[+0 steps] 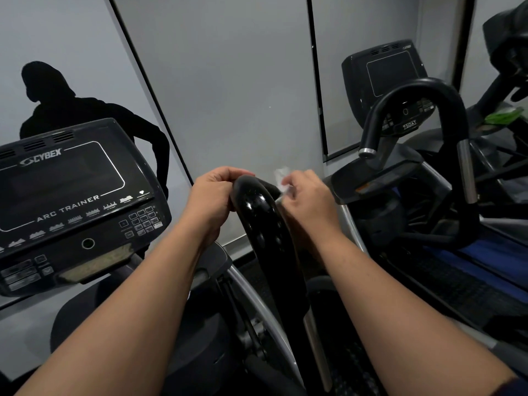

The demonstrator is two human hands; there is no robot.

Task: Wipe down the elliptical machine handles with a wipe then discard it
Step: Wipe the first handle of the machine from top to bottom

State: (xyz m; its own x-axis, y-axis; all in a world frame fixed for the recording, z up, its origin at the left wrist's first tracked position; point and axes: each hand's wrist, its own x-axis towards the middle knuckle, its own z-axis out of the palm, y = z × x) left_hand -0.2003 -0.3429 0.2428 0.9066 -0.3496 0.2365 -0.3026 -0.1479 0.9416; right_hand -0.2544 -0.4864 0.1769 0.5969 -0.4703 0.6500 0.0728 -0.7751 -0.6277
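At the centre of the frame, the left hand (213, 195) is curled closed over the left side of the glossy black looped handle (258, 212), fingers wrapped onto its top bend. Just right of that bend, the right hand (307, 197) pinches a small crumpled white wipe (281, 178) between closed fingertips, the wipe touching the handle's right side. Both bare forearms reach in from the bottom edge. At left stands the Cybex Arc Trainer console (71, 201), its screen dark. Farther back at upper right, a mirror panel (365, 30) shows a second console and looped handle. A dark figure silhouette (71, 107) marks the grey wall at upper left.
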